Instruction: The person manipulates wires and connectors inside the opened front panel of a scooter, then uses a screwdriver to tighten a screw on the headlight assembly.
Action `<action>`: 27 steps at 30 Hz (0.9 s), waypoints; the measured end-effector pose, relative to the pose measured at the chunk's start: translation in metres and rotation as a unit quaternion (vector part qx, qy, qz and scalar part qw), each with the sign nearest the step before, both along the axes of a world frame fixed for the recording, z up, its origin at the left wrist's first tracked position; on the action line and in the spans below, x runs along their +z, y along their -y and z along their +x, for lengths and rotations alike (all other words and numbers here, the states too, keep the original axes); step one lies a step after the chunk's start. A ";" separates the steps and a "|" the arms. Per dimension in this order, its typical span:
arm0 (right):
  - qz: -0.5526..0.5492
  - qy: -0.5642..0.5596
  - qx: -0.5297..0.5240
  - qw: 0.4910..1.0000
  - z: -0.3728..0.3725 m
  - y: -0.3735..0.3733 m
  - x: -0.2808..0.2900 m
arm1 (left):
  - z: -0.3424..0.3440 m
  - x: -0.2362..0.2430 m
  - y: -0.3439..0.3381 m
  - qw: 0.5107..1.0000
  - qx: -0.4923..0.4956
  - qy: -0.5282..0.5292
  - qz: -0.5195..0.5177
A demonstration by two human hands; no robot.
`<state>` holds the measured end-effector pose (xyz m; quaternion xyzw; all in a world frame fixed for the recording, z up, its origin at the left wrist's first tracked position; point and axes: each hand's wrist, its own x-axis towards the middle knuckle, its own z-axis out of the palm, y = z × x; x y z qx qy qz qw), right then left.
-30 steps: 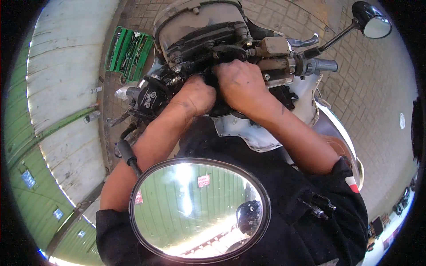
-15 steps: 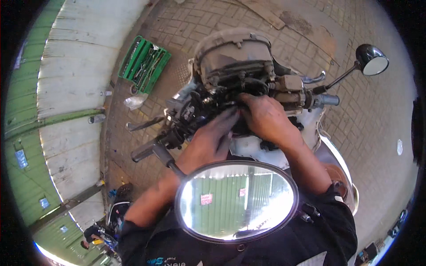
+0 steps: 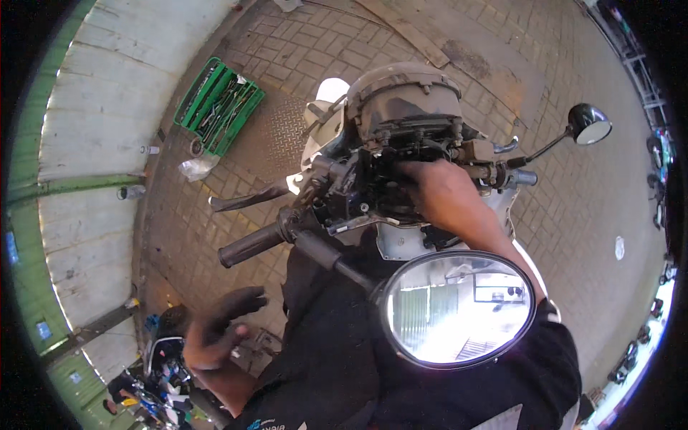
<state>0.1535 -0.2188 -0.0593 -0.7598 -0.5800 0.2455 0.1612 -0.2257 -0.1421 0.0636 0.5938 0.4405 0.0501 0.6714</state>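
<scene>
My right hand [image 3: 451, 190] reaches into the dark mechanism below the scooter's instrument housing [image 3: 408, 100], knuckles bent and fingers closed; what they grip is hidden in shadow. My left hand [image 3: 218, 333], blurred and dark at the fingertips, is off the scooter at lower left, fingers curved and apart, holding nothing visible. The left handlebar grip [image 3: 251, 247] lies above it; the right grip [image 3: 523, 178] is beyond my right hand. An oval mirror [image 3: 459, 308] sits in the foreground over my dark clothing.
A green toolbox [image 3: 240, 122] of tools lies on the paving beside a plastic bag [image 3: 197, 168]. A corrugated wall [image 3: 93, 107] runs along the left. Another motorcycle [image 3: 165, 358] and a crouching person [image 3: 118, 387] are at lower left. The right mirror [image 3: 595, 125] sticks out.
My left hand has withdrawn from the mechanism down and left, uncovering the left grip. My right hand stays at the mechanism. The view has shifted, showing more paving around the scooter.
</scene>
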 end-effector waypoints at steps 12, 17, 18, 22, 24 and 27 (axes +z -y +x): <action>-0.012 -0.007 -0.093 0.996 -0.023 -0.018 -0.014 | -0.059 -0.034 -0.052 0.970 0.156 0.133 0.132; 0.051 -0.225 -0.249 0.941 -0.024 0.017 0.008 | -0.055 -0.062 -0.110 0.970 0.125 0.163 0.128; 0.051 -0.215 -0.262 0.940 -0.029 0.032 0.005 | -0.059 -0.062 -0.123 0.972 0.122 0.150 0.131; 0.233 -0.092 -0.405 0.879 -0.079 0.059 -0.018 | -0.073 -0.082 -0.174 0.977 0.103 0.151 0.106; 0.155 0.100 -0.343 0.921 -0.094 0.040 -0.018 | -0.070 -0.090 -0.200 0.983 0.088 0.129 0.095; 0.040 0.198 -0.329 0.922 -0.090 0.017 -0.024 | -0.061 -0.102 -0.235 0.989 0.058 0.100 0.094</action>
